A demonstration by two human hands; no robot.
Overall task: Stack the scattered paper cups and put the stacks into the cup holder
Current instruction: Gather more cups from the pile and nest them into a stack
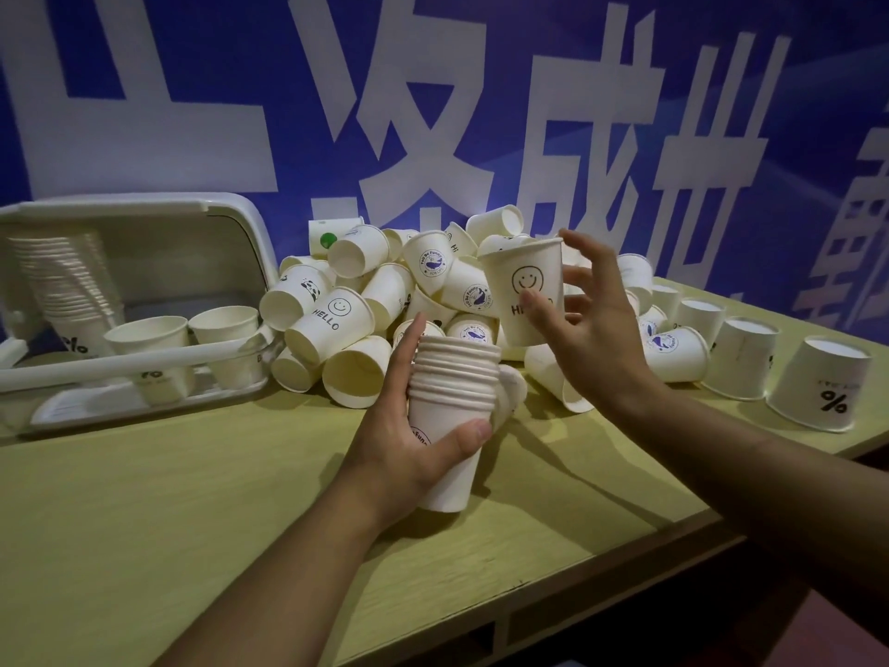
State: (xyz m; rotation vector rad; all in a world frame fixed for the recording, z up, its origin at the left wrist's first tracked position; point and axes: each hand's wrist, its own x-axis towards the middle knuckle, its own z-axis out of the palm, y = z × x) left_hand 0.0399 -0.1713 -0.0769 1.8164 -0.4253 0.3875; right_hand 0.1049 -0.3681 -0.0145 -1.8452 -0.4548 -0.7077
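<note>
Left hand (404,440) grasps nested white paper-cup stack (452,406); right hand (591,329) pinches smiley-printed white paper cup (527,291) above it; tilted entry could jam the rim.

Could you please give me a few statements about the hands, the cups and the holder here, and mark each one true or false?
1. The left hand grips a stack of nested cups. True.
2. The right hand is empty. False: it pinches a smiley cup held upright above the pile.
3. The holder is shut. False: its lid is raised, and cups stand inside.
4. A tall stack already stands in the holder's left side. True.
5. The % cup at far right stands upright. False: it sits upside down on the table.
</note>
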